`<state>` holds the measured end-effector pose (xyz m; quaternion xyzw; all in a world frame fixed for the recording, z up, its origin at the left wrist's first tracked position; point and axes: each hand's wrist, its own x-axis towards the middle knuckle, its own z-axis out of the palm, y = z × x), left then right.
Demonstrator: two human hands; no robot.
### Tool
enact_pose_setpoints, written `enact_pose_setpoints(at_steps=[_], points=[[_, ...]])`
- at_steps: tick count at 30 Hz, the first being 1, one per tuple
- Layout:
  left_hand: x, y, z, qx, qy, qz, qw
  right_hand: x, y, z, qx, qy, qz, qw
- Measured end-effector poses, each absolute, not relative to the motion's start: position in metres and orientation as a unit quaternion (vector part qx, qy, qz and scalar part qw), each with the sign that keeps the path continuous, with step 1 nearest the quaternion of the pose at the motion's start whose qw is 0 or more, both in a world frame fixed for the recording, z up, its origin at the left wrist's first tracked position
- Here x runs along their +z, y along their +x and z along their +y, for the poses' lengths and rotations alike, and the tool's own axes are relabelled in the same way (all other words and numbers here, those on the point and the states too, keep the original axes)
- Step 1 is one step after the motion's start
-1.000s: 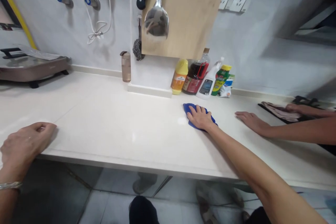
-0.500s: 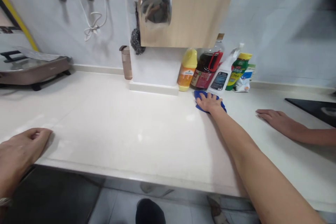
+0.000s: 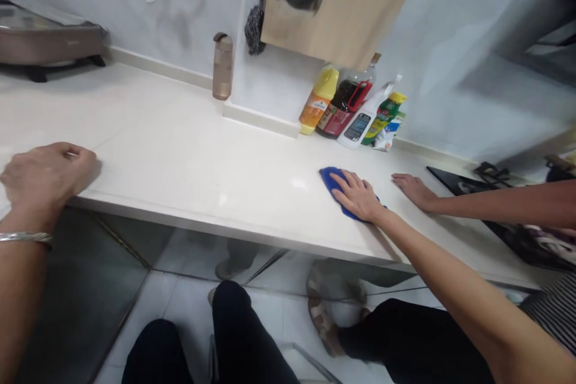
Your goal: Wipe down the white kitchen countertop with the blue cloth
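Note:
My right hand (image 3: pixel 357 195) lies on a blue cloth (image 3: pixel 330 180), its spread fingers pressing it flat against the white countertop (image 3: pixel 193 150). At the left, my left hand (image 3: pixel 49 174) rests in a loose fist near the counter's front edge, with a bracelet (image 3: pixel 27 238) on the wrist. Nothing shows in that fist. Behind the cloth, against the wall, lean a yellow-orange bottle (image 3: pixel 318 102), a dark bottle with a red handle (image 3: pixel 339 111), a white spray bottle (image 3: pixel 362 123) and a green container with a yellow cap (image 3: pixel 384 114).
Another person's hand (image 3: pixel 416 192) rests on the counter right of the cloth, beside a black hob (image 3: pixel 454 180). A brown tumbler (image 3: pixel 222 69) stands by the wall ledge. An electric pan (image 3: pixel 49 45) sits at far left. Overhead hangs a wooden board (image 3: pixel 351 6).
My right hand has drawn the blue cloth from beside the bottles toward the counter's front. The view has tilted and shifted down. The other person's hand now appears closer to mine.

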<state>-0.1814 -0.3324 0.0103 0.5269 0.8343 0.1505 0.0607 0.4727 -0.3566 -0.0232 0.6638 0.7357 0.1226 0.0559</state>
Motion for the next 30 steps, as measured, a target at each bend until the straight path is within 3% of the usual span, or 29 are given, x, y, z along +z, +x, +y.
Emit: enact_pose_setpoints(at_steps=[3,7,13,16,20,25,30], points=[[0.034,-0.168,-0.339,0.146,0.481,0.860,0.090,-0.025,0.474,-0.407,0.135,0.630,0.764,0.044],[0.039,-0.196,-0.343,0.130,0.628,0.753,0.145,-0.031,0.478,-0.465,0.155,0.597,0.787,0.023],[0.027,-0.258,-0.399,0.076,0.675,0.728,0.096,-0.053,0.462,-0.511,0.223,0.543,0.807,-0.062],[0.027,-0.271,-0.447,0.090,0.663,0.737,0.096,-0.060,0.436,-0.508,0.240,0.521,0.813,-0.098],[0.018,-0.277,-0.486,0.136,0.637,0.755,0.074,-0.048,0.378,-0.485,0.237,0.495,0.832,-0.083],[0.007,-0.273,-0.493,0.159,0.654,0.739,0.017,-0.028,0.292,-0.461,0.230,0.479,0.846,-0.040],[0.016,-0.263,-0.494,0.155,0.654,0.739,0.049,-0.020,0.224,-0.431,0.192,0.467,0.859,-0.090]])
